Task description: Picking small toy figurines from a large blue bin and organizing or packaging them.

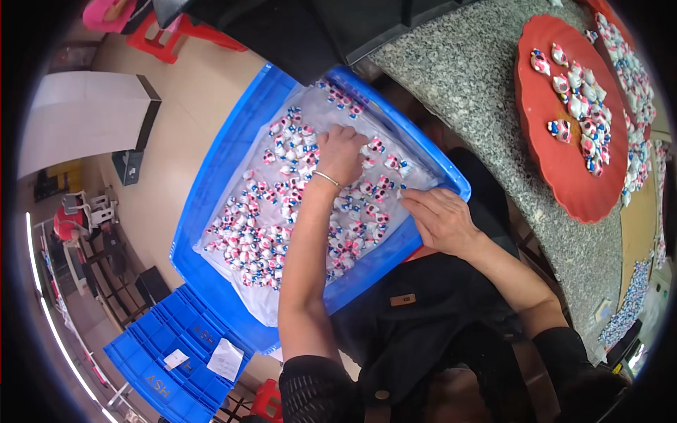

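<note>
A blue plastic bin (219, 156) with a whitish sheet liner (262, 305) holds many small white, pink and blue cat-like figurines (255, 243). My left hand (340, 156), with a thin bracelet at the wrist, reaches down among the figurines near the middle of the bin. Its fingers bend downward, and their tips are hidden. Over the bin's right side, beside the liner's edge, is my right hand (444, 220). Its thumb and fingers come together in a pinch; what lies between them is too small to make out.
On the right, a speckled stone counter (486, 106) carries a red scalloped tray (539, 151) of figurines, with more figurines (637, 92) heaped beyond it. Stacked blue crates (166, 352) with paper slips stand at lower left. A red stool (151, 39) is at upper left.
</note>
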A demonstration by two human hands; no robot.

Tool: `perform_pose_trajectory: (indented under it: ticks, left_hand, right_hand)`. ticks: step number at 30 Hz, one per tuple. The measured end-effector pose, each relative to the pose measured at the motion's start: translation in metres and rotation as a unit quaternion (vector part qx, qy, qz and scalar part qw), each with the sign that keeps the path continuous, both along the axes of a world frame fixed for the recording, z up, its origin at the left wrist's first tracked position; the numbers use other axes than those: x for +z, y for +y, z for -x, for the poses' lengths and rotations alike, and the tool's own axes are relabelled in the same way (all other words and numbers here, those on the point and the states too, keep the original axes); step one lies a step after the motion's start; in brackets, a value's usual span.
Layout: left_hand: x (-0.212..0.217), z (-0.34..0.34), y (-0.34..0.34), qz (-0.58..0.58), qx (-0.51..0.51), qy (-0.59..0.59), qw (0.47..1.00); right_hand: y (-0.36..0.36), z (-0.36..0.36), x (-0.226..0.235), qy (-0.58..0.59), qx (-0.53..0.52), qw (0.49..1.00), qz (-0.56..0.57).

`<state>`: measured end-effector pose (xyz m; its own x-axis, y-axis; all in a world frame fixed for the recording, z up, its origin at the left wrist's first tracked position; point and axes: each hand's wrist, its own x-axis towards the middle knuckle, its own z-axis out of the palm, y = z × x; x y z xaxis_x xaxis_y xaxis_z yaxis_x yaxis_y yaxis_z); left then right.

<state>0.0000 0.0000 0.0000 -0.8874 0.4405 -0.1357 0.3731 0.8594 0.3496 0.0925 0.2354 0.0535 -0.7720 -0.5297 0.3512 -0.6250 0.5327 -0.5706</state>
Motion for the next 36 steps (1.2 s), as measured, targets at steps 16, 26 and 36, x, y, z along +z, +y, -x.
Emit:
perform_pose_trajectory:
  ticks: [16,26,36]
  left_hand:
    - [-0.028,0.003,0.013,-0.4,0.266,-0.007,0.877]
    - [-0.012,0.008,0.042,-0.182,0.24,0.074,0.951]
    - [-0.033,0.009,0.032,-0.205,0.158,0.144,0.955]
  right_hand:
    - [0.0,-0.003,0.002,-0.007,0.01,1.0,-0.006]
    - [0.002,-0.002,-0.003,-0.008,0.012,1.0,0.005]
    - [0.003,-0.003,-0.004,-0.011,0.014,1.0,0.005]
